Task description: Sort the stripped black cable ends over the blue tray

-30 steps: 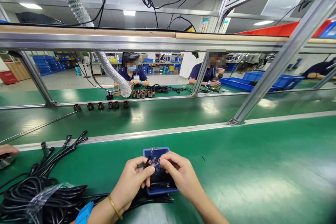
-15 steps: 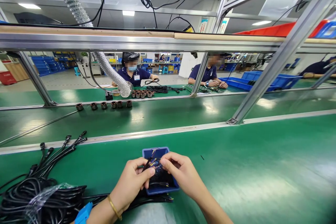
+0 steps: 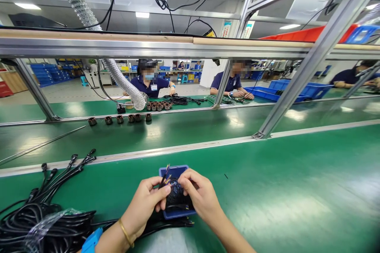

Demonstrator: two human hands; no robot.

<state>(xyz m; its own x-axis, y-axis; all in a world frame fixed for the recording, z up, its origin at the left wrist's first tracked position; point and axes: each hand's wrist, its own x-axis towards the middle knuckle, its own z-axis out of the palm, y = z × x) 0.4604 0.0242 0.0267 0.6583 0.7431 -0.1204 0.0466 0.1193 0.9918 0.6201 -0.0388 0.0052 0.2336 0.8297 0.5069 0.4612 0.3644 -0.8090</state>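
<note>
Pinching thin wire ends between thumb and finger of the left hand, just above a small blue tray on the green worktop. Closing the right hand fingers on the same wires, both hands close together, almost touching. Lying to the left, well apart: a bundle of black cables partly in clear plastic.

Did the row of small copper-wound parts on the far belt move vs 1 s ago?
Yes. The row of wound parts has shifted right along the belt, judged against the flexible duct's mouth; its rightmost part now lies past the mouth.
</note>
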